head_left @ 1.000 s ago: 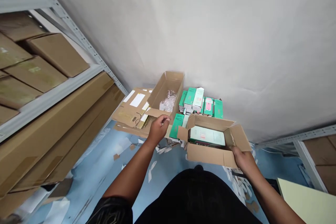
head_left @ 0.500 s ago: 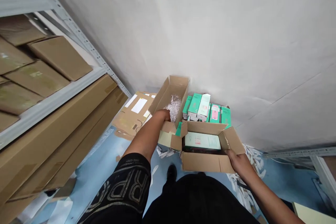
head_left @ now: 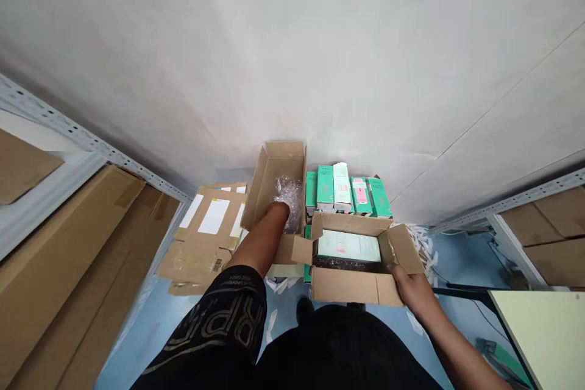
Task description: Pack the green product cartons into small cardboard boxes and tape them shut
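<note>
My left hand reaches down into a long open cardboard box, beside crumpled clear bubble wrap. Its fingers are hidden, so whether they grip the wrap does not show. At its near right corner, a second open cardboard box is gripped by my right hand, with the fingers around the wall. Inside that box lies a pale green and white carton, with some wrap along its near side. The flaps of this box are folded outward.
Several green cartons stand against the wall behind the held box. Flattened cardboard is stacked at left, next to a shelf with long brown boxes. Paper scraps litter the blue floor. A pale tabletop is at right.
The view has turned to the right. My left hand has moved from the long box's near edge deeper inside, to the bubble wrap. My right hand still holds the other box.
</note>
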The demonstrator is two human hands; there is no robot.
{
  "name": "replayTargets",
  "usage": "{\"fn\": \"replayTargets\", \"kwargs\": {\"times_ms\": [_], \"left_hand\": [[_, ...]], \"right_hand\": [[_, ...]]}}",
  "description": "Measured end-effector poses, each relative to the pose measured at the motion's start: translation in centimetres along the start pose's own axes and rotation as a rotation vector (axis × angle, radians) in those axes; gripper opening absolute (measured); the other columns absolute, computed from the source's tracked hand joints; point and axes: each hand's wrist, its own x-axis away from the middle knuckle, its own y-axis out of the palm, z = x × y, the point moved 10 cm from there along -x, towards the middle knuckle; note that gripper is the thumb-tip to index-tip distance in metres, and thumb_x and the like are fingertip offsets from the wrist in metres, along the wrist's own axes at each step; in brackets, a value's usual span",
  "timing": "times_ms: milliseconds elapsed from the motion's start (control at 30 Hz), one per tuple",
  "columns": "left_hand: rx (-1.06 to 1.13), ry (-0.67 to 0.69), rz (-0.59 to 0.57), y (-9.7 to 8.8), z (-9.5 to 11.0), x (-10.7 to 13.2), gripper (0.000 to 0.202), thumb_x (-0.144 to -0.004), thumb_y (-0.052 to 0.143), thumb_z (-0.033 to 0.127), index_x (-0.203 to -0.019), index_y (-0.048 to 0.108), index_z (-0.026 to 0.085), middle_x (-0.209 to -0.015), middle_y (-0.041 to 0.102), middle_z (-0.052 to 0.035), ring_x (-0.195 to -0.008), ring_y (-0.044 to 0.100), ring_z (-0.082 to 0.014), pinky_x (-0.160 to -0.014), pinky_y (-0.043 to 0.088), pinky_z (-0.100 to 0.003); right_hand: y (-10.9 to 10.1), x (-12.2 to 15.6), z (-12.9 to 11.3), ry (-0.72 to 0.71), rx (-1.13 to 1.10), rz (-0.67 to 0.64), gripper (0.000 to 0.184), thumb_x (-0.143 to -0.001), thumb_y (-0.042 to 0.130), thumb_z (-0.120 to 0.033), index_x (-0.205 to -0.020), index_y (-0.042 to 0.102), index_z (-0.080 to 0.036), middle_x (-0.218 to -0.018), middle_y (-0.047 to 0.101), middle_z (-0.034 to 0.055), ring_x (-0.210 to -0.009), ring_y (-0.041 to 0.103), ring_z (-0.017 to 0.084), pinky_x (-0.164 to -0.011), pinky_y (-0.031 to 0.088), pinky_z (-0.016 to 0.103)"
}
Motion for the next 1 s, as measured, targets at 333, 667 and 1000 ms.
{"fn": "replayTargets", "kwargs": {"times_ms": [333,667,1000], "left_hand": [[-0.213,-0.04,-0.045,-0.3,0.8,-0.1,0.075,-0.066,0.085,0.045,-0.129,0.061,0.013,-0.13,0.065,-0.0252,-0.123,0.062,-0.0382,-0.101,0.049,-0.043],[-0.172,-0.019,0.34,-11.4,3.3,6.0,0.038,-0.097,0.049,0.037,-0.125,0.06,0.014,-0.117,0.071,-0.0198,-0.106,0.068,-0.0292,-0.087,0.05,-0.035],[-0.183,0.789,0.635,-15.4,13.7,28.3,0.026,-0.087,0.058,0.032,-0.108,0.066,0.02,-0.105,0.071,-0.009,-0.103,0.064,-0.0256,-0.09,0.051,-0.036]], "right_hand": [[-0.1,-1.1,-0.6,-0.025,0.012,0.008,0.05,-0.08,0.052,-0.048,-0.108,0.077,-0.013,-0.102,0.077,0.0161,-0.112,0.067,0.032,-0.095,0.052,0.036],[0.3,-2.5,-0.6,-0.09,0.046,-0.036,0.039,-0.083,0.053,-0.045,-0.096,0.078,-0.016,-0.096,0.078,0.0142,-0.109,0.068,0.031,-0.097,0.05,0.037],[1.8,-2.0,-1.9,-0.064,0.16,-0.065,0.035,-0.087,0.049,-0.04,-0.085,0.077,-0.018,-0.088,0.076,0.013,-0.107,0.068,0.031,-0.087,0.051,0.036]]}}
